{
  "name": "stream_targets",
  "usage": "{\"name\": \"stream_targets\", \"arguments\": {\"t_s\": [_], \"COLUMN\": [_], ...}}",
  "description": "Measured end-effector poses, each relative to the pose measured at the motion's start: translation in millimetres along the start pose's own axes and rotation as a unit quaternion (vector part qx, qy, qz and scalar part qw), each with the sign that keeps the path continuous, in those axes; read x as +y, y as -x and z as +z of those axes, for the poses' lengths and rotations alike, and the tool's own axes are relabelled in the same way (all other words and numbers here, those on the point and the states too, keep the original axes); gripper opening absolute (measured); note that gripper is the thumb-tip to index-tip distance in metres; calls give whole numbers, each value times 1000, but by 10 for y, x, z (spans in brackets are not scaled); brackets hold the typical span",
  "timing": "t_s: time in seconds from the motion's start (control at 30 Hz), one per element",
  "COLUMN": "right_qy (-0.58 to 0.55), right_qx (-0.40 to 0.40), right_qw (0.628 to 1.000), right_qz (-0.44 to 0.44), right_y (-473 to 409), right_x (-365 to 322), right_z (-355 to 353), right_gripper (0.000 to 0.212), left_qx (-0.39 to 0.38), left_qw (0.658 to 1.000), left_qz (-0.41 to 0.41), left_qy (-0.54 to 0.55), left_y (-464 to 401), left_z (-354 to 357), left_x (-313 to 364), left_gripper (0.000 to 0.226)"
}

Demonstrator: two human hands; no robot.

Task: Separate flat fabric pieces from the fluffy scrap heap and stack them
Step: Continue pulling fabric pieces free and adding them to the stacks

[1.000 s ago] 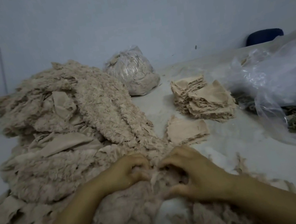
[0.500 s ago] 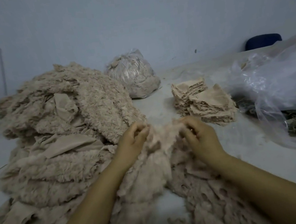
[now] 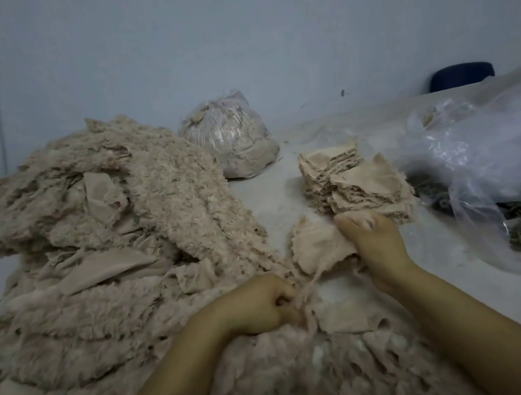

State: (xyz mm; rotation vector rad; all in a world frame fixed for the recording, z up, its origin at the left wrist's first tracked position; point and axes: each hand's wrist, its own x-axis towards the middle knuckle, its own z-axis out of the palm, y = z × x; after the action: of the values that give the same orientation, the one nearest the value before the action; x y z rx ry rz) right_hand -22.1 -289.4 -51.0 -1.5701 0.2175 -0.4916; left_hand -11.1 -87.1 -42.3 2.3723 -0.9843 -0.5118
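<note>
A big heap of beige fluffy scraps (image 3: 98, 255) fills the left and the near floor. My left hand (image 3: 261, 305) is curled at the heap's edge and grips a tuft of fluffy scrap. My right hand (image 3: 374, 241) holds a flat beige fabric piece (image 3: 317, 246) over the floor, just in front of the stack of flat pieces (image 3: 355, 183). A thin strand of fluff runs from that piece down to my left hand. Another flat piece (image 3: 341, 317) lies on the scraps below my hands.
A tied clear bag (image 3: 230, 137) stuffed with beige scraps stands behind the heap. Loose clear plastic bags (image 3: 489, 156) with darker scraps inside spread along the right. A dark blue object (image 3: 460, 76) sits by the far wall. Grey floor (image 3: 469, 294) shows at right.
My hands pulled apart: the right hand carried a flat piece right toward the stack, while the left hand drew back toward me holding fluff.
</note>
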Motion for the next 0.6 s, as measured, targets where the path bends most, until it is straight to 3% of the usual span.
{"name": "stream_targets", "arguments": {"t_s": [0.07,0.13,0.23,0.27,0.3,0.37,0.4,0.47,0.53,0.6], "right_qy": [11,2,-34,-45,-55,-48,-37,-37,-84,-82], "right_qx": [-18,-30,-51,-59,-63,-47,-27,19,49,28], "right_qw": [1000,999,998,997,996,998,999,999,994,994], "right_qz": [12,21,20,17,18,19,19,28,60,71], "right_y": [-12,23,76,77,96,122,113,65,8,12], "right_x": [42,86,61,63,47,55,70,71,41,26], "right_z": [-67,-57,-13,-12,-9,-24,-45,-104,-193,-243], "right_gripper": [19,21,21,21,20,16,17,21,23,29], "left_qx": [-54,-27,79,93,100,130,147,190,259,288], "left_qw": [997,996,981,971,959,927,912,872,833,854], "left_qz": [-23,-43,-92,-100,-102,-110,-104,-103,-118,-121], "left_qy": [42,77,149,195,245,334,369,438,475,416], "left_y": [23,5,-171,-237,-297,-346,-355,-361,-327,-304], "left_z": [-136,-220,-153,-85,-26,28,36,44,18,3], "left_x": [-41,30,161,190,211,215,205,121,39,-10], "left_gripper": [26,12,69,73,62,18,10,25,24,28]}}
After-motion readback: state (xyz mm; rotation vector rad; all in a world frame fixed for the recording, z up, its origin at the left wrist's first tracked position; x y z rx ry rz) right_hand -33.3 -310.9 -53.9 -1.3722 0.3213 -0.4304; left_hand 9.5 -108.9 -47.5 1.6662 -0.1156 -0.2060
